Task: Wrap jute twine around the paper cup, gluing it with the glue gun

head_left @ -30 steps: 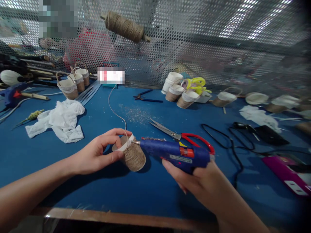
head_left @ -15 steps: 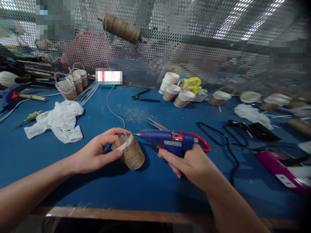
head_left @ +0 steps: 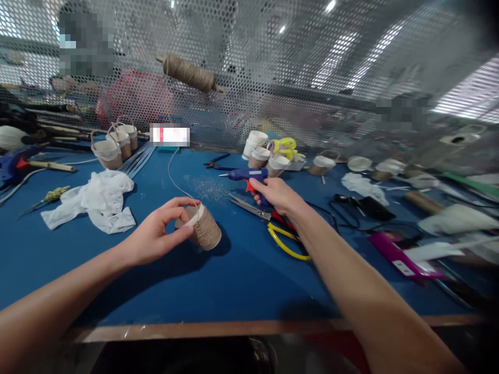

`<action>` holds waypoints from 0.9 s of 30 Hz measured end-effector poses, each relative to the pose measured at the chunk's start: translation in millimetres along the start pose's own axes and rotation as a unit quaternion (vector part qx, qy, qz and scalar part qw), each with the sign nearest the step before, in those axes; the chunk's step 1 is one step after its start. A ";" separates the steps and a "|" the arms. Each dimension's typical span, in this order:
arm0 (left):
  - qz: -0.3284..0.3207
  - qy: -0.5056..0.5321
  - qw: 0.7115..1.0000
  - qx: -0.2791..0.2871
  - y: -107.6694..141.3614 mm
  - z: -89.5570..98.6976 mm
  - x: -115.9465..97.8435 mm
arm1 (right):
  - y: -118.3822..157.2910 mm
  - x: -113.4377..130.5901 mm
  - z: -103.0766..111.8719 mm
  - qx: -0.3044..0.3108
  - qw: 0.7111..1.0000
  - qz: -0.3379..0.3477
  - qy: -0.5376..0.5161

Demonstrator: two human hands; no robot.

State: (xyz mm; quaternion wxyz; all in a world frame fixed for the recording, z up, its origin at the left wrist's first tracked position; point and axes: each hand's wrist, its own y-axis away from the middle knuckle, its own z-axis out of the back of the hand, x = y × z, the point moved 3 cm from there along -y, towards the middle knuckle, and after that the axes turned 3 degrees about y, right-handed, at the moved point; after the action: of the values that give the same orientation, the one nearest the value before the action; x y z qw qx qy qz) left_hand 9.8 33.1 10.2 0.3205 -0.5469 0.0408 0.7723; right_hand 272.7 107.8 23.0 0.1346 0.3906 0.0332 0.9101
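Note:
My left hand (head_left: 161, 228) pinches the white rim of a paper cup (head_left: 207, 228) wrapped in brown twine. The cup tilts, its mouth toward the left hand. A strand of twine (head_left: 176, 179) runs from its rim toward the back of the table. My right hand (head_left: 275, 194) grips a blue glue gun (head_left: 245, 174) with a red trigger, its nozzle pointing left, behind and to the right of the cup and apart from it. Scissors (head_left: 249, 208) with red and yellow handles lie below the glue gun, partly hidden by my right forearm.
A twine spool (head_left: 189, 72) hangs on the perforated metal screen. Several wrapped cups (head_left: 107, 154) stand at the back left, others mid-back. White cloth (head_left: 103, 200) lies at left, pliers (head_left: 215, 162) behind, a purple power strip (head_left: 403, 259) at right. Another glue gun (head_left: 13, 165) sits far left.
My right hand has carried the glue gun back and away from the cup's rim. The scissors' handles have come into view. My left hand still holds the cup; the camera view has shifted.

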 end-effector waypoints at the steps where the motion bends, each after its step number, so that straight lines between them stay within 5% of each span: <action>1: -0.002 -0.002 1.000 -0.002 -0.2 -0.1 0.3 | -7.9 -0.1 -4.4 0.002 1.000 -0.009 0.017; 13: -0.017 -0.019 1.000 0.003 -1.4 -2.8 -4.4 | -40.0 4.8 -32.6 -0.017 0.988 -0.011 0.155; 19: -0.013 -0.021 1.000 0.005 -1.0 -3.0 -4.5 | -12.9 25.0 -34.3 -0.034 0.988 0.050 0.142; 27: -0.010 -0.008 0.998 0.055 1.6 -8.7 -15.3 | 66.2 56.2 -55.4 0.200 0.956 0.210 -0.032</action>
State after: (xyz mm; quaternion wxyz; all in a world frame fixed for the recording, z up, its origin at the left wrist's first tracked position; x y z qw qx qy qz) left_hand 19.0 21.4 19.6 0.3584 -0.5226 0.0749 0.7699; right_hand 181.3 61.8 35.0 -0.1399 0.4363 0.1273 0.8797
